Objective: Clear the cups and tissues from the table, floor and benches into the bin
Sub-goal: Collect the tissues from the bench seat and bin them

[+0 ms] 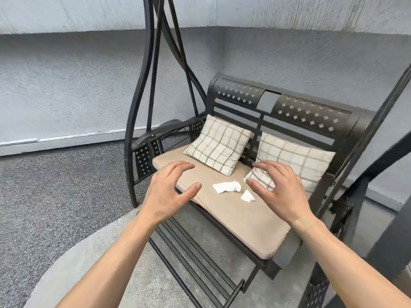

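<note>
Two crumpled white tissues lie on the beige seat cushion [255,221] of a black metal swing bench. The larger tissue [226,187] is to the left and the smaller tissue [247,196] sits just right of it. My left hand [169,192] hovers to the left of the tissues, fingers spread and curled, holding nothing. On the other side, my right hand [278,187] is held the same way, empty, above the cushion. Neither hand touches a tissue. No cup and no bin is in view.
Two checked pillows [219,144] [295,157] lean against the bench back. The black swing frame [138,121] rises on the left and a slanted bar [364,138] on the right. A slatted footrest [195,258] juts out below the seat. A round grey table edge [73,263] is at the lower left.
</note>
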Demonstrator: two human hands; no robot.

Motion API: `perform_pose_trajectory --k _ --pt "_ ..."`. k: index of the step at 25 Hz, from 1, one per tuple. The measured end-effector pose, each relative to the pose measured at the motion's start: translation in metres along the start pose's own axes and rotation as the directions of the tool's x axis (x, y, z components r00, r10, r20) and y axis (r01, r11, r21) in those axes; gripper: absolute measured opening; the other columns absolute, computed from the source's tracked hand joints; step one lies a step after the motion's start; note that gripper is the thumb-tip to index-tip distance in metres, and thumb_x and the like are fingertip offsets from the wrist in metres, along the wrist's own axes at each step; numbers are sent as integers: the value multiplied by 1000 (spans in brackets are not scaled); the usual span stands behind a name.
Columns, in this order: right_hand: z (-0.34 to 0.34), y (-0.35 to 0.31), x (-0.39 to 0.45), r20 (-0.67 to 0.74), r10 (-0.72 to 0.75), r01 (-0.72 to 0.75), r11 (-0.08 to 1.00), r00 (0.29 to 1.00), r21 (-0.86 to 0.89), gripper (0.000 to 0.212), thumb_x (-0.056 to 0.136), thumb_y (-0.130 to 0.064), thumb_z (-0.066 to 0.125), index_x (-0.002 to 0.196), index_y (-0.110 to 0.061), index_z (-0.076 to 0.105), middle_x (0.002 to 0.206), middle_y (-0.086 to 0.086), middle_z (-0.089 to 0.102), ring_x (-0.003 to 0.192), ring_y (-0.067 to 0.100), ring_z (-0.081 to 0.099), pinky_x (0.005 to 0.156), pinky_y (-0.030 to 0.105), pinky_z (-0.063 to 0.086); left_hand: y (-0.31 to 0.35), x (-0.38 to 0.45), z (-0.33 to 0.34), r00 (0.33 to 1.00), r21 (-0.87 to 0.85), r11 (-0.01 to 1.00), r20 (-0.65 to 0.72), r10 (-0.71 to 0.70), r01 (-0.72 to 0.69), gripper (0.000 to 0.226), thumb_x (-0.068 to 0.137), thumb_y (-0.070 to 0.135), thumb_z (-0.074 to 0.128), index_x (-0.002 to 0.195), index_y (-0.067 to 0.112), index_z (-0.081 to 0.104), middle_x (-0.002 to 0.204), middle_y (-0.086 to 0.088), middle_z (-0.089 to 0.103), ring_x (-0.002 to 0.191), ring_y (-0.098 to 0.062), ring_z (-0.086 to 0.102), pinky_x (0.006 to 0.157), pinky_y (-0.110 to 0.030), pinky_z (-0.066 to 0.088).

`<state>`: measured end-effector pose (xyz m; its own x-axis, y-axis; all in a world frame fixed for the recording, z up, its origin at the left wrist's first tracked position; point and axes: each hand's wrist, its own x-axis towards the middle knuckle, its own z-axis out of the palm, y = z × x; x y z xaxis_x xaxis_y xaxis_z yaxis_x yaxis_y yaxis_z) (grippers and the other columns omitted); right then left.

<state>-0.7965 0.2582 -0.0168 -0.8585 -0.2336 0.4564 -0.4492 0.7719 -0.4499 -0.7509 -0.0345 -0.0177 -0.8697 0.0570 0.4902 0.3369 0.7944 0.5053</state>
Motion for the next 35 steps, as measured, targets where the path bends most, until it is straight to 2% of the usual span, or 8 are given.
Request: perform_pose_trajectory --k 10,16,19,22,26,29,31,35 --pt "76 59 102 -40 231 -232 972 972 -29 43 85 -61 56 122 -38 59 129 -16 58 125 11 47 103 42 40 -104 152 75 989 -86 996 144 41 -29 49 83 58 56 123 30 58 127 14 57 123 -7 49 106 -47 39" --pt "143 82 143 -94 481 -488 871 872 -64 44 85 -58 59 122 -36 60 128 -14 60 124 13 48 103 42 41 -187 241 143 923 -201 977 357 140 -71 45 82 56 58 122 33 58 124 15 57 121 -10 51 104 -47 41" --pt "185 102 156 -92 601 -608 787 794 -108 45 86 -57 59 125 -36 58 130 -12 59 125 15 48 102 41 42 -225 271 185 874 -221 971 450 184 -90 45 81 56 57 120 34 59 123 17 56 120 -8 51 105 -46 40" --pt "236 136 160 -47 692 -691 708 720 -145 48 87 -56 58 130 -36 56 134 -12 57 127 16 47 103 40 41 -261 282 246 827 -219 975 541 151 -35 50 79 62 53 121 35 59 126 15 57 122 -9 50 106 -45 39" --pt "316 207 147 16 779 -764 618 627 -185 52 88 -53 57 137 -35 50 139 -8 55 129 18 46 105 42 40 -304 268 347 748 -187 982 652 121 4 52 79 59 55 124 33 59 130 12 56 123 -10 49 108 -39 37" --pt "382 264 125 75 822 -790 564 564 -241 54 91 -45 57 142 -35 43 142 -8 50 130 20 43 103 42 40 -339 246 424 710 -137 991 698 97 -1 48 81 50 61 126 33 58 132 11 53 123 -12 48 101 -31 36" --pt "417 297 113 138 836 -789 547 531 -281 55 93 -43 55 144 -37 38 145 -9 45 131 21 41 102 41 39 -357 237 470 651 -98 994 752 105 -47 52 82 46 65 131 36 53 138 10 49 125 -15 47 100 -33 37" --pt "458 361 114 286 826 -737 564 487 -372 64 93 -42 54 150 -39 24 156 -7 29 136 26 33 105 46 36 -378 237 546 491 35 985 869 53 -167 75 80 39 70 145 43 32 156 6 25 134 -23 40 104 -44 40"
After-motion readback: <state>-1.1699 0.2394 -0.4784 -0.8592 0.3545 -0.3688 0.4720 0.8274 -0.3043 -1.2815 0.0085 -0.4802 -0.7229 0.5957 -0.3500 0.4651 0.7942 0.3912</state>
